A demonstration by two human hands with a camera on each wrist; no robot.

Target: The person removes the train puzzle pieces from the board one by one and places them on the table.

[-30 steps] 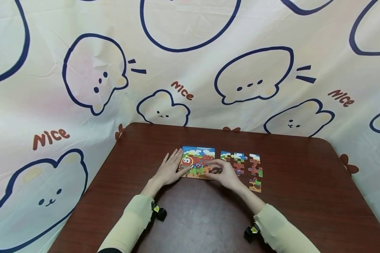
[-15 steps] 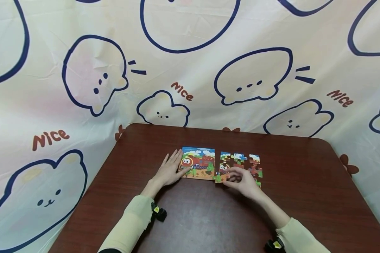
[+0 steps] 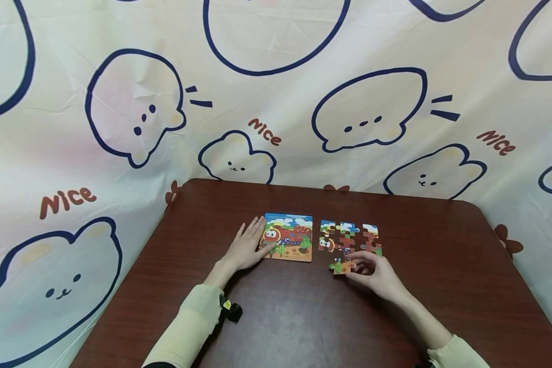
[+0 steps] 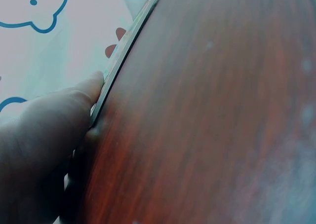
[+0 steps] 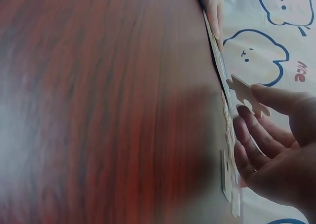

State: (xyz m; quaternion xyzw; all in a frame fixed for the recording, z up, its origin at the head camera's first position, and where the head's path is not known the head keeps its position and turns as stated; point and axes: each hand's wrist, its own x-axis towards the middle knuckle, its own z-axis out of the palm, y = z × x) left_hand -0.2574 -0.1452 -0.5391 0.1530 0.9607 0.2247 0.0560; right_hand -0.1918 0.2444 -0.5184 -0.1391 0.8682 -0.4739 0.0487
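In the head view my left hand (image 3: 244, 251) rests with straight fingers on the left edge of a picture board (image 3: 296, 234) showing a red train. Its thumb (image 4: 84, 93) lies along the board in the left wrist view. My right hand (image 3: 376, 273) pinches a jigsaw puzzle piece (image 3: 339, 266) with a green plant and orange ground, at the near end of the middle column of pieces. The right wrist view shows this piece (image 5: 243, 92) raised and tilted between thumb and fingers. Some pieces behind the right hand are partly hidden.
Several loose jigsaw pieces lie right of the board: a left column (image 3: 327, 227), a middle column (image 3: 347, 228) and a right column (image 3: 370, 230). All lie on a dark brown table (image 3: 276, 317). A patterned cloth (image 3: 294, 117) hangs behind the table.
My right hand has moved from over the board's right side toward the right and slightly nearer, carrying the puzzle piece past the left column. My left hand has stayed on the board.
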